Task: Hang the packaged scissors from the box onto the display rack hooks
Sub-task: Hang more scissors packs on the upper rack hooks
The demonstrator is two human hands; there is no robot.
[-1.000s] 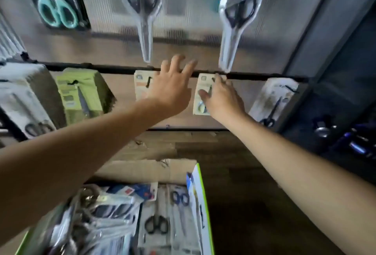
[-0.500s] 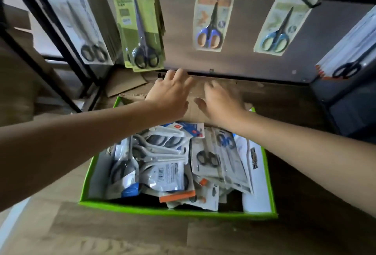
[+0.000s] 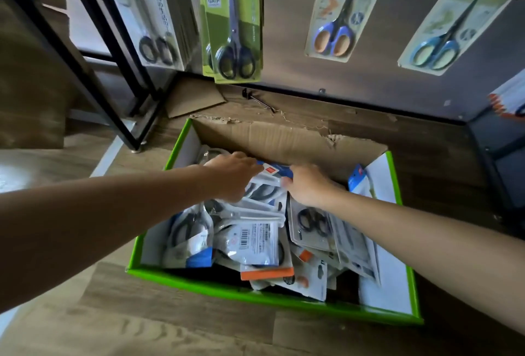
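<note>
A wood-grain floor (image 3: 176, 324) fills the lower part of the frame, and on it, at the centre, a green-rimmed cardboard box (image 3: 255, 297) is set with its top open, presumably so the stock can be reached from above. The box is heaped with packaged scissors (image 3: 250, 242) lying flat and overlapping at mixed angles, barcoded backs and clear blister fronts both turned upward, which suggests they were tipped in loosely rather than stacked. Toward the far end of the heap, the left hand (image 3: 230, 175) and the right hand (image 3: 308, 185) are brought together over a blue-topped pack (image 3: 277, 170); both are curled with fingers turned down onto it, and it appears to be pinched from its two sides, though a full grip cannot be confirmed because the fingertips are hidden. A two-handed hold is probably needed to free one pack from the tangle. Beyond the hands, the torn brown flap (image 3: 284, 139) of the box is folded back out of the way. In the upper part of the frame, the display rack (image 3: 93, 43) is seen, with carded scissors hung by their top holes so that the handles point down: a green pack (image 3: 231, 20) at upper centre and a blue-handled pack (image 3: 338, 12) to its right. Against the base of the rack, a loose black hook (image 3: 257, 98) is left lying.
</note>
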